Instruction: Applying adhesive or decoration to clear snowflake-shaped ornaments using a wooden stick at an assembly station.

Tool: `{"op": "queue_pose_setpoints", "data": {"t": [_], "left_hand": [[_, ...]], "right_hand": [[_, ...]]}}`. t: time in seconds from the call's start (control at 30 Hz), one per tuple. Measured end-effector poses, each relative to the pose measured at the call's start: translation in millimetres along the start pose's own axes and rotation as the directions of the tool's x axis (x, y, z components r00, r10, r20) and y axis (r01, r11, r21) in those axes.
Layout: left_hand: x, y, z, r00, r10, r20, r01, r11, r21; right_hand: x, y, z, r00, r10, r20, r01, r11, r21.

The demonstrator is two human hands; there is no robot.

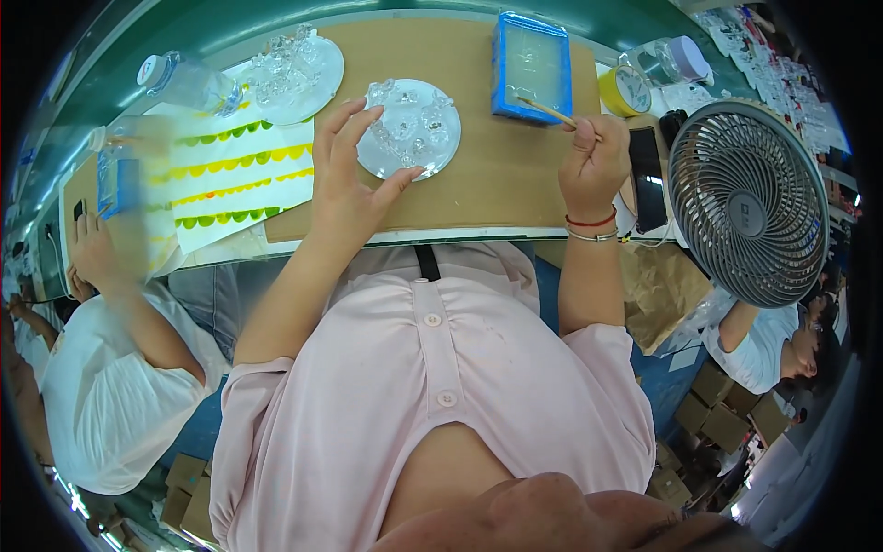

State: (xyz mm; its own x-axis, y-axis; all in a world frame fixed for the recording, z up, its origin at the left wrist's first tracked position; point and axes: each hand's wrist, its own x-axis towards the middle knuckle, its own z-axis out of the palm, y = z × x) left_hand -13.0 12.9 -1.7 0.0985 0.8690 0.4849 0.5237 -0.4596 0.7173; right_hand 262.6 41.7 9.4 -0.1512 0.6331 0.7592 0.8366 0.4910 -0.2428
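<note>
My left hand (348,175) is open at the left side of a round white plate (405,158), thumb and fingers spread apart. Its fingertips overlap the plate's rim, and I cannot tell whether they press on it. Several small clear pieces (407,121) lie scattered on that plate. Between the closed fingers of my right hand (593,161) is a thin wooden stick (549,110), slanting up to the left. The stick's far end is over the near edge of a blue-framed rectangular tray (499,78), which has a pale, see-through middle.
A second white plate (324,87) with clear pieces and a clear bottle (189,86) stand far left, by sheets with yellow and green scalloped strips (244,164). On the right are a yellow tape roll (625,92), a phone (648,175) and a fan (750,207). A co-worker's hand (99,253) is left.
</note>
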Motion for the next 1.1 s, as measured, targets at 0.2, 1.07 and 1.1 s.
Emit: {"op": "queue_pose_setpoints", "data": {"t": [0.2,1.07,1.1], "left_hand": [[1,-1,1,1.000,-0.010,0.013,0.010,1.000,0.006],[14,-9,-24,0.979,-0.065,0.191,0.057,0.997,0.046],[15,-9,-24,0.980,-0.066,0.190,0.058,0.997,0.046]], "right_hand": [[-1,3,-5,1.000,-0.001,-0.007,0.001,1.000,-0.025],[-26,-55,11,0.994,-0.076,0.081,0.041,0.928,0.371],[-26,-54,11,0.994,-0.073,0.078,0.040,0.931,0.364]]}}
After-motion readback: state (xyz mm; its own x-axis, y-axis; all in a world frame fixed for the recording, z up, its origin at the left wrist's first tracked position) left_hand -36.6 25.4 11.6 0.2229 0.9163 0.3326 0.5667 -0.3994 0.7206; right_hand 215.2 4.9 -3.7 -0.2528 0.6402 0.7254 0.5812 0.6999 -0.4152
